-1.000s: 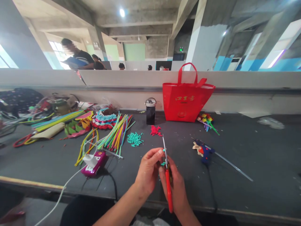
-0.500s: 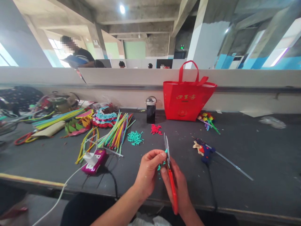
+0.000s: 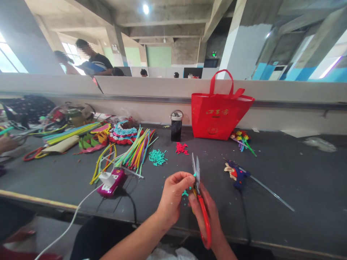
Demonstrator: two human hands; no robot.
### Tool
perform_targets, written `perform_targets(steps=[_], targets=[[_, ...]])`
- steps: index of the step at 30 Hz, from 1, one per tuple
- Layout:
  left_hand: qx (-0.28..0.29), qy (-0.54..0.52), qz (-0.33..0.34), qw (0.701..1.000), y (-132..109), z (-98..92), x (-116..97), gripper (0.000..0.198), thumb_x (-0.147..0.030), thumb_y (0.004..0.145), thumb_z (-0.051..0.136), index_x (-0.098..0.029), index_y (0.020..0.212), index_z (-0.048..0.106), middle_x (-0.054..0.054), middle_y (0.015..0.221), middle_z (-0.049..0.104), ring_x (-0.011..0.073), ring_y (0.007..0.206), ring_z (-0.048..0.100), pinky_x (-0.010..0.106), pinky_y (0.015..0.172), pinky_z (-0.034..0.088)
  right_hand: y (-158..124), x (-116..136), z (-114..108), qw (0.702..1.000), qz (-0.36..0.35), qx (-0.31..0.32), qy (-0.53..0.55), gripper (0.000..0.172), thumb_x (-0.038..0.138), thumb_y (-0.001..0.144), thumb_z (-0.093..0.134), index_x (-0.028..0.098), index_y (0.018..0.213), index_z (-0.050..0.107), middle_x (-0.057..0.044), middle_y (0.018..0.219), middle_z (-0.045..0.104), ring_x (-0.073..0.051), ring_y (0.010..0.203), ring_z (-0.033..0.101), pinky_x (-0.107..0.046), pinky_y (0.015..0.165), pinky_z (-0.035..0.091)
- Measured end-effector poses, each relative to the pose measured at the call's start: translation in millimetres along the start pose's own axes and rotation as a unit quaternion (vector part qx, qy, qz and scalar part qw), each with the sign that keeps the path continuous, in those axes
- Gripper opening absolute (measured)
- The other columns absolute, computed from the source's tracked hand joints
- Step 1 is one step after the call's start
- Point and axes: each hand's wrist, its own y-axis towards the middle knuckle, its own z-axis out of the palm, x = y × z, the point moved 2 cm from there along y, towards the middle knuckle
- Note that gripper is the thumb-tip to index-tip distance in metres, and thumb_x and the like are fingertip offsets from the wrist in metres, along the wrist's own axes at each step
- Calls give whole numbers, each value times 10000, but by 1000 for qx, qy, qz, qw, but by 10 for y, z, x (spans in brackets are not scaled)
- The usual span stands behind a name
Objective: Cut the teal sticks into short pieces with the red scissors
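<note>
My right hand (image 3: pixel 207 213) is wrapped round red-handled scissors (image 3: pixel 205 220), whose blades point away from me and stand slightly apart. Between thumb and forefinger, my left hand (image 3: pixel 173 193) pinches a small teal piece (image 3: pixel 194 174) at the blades. A few teal bits (image 3: pixel 185 193) lie on the dark table just beyond and between my hands. Farther off are a pile of teal pieces (image 3: pixel 157 157) and a smaller pile of red pieces (image 3: pixel 181 148).
Coloured stems (image 3: pixel 138 148) and a purple power block (image 3: pixel 112 183) are on the left. A black-fronted lantern-like object (image 3: pixel 176 130) and a red bag (image 3: pixel 222 115) stand behind. To the right lies a blue glue gun (image 3: pixel 238 177). Another person's hand (image 3: pixel 8 143) is at far left.
The scissor blades have parted a little. The view has shifted slightly, and another person's hand now shows at the far left edge.
</note>
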Motion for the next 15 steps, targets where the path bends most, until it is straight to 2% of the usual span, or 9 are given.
perform_targets(steps=[7, 13, 15], targets=[[-13, 21, 2, 1000, 27, -26, 18, 163, -275, 720, 738, -130, 678, 675, 1, 629, 590, 87, 568, 489, 200, 555, 395, -18, -24, -3, 1000, 17, -7, -22, 328, 435, 936, 482, 218, 1151, 601, -20, 894, 681, -137, 636, 607, -214, 583, 508], [-12, 32, 6, 999, 38, -39, 50, 149, -261, 724, 732, -131, 673, 679, 6, 639, 593, 96, 603, 492, 214, 610, 389, 0, -53, -14, 999, -5, -40, -36, 313, 397, 909, 527, 201, 1137, 614, -43, 960, 703, -168, 805, 671, -235, 718, 540], [-13, 30, 6, 999, 34, -27, 45, 149, -258, 723, 729, -131, 665, 676, 4, 635, 586, 95, 602, 483, 212, 609, 381, -4, -67, -14, 998, -1, -45, -36, 315, 394, 906, 537, 199, 1139, 620, -42, 932, 707, -164, 767, 669, -243, 718, 543]])
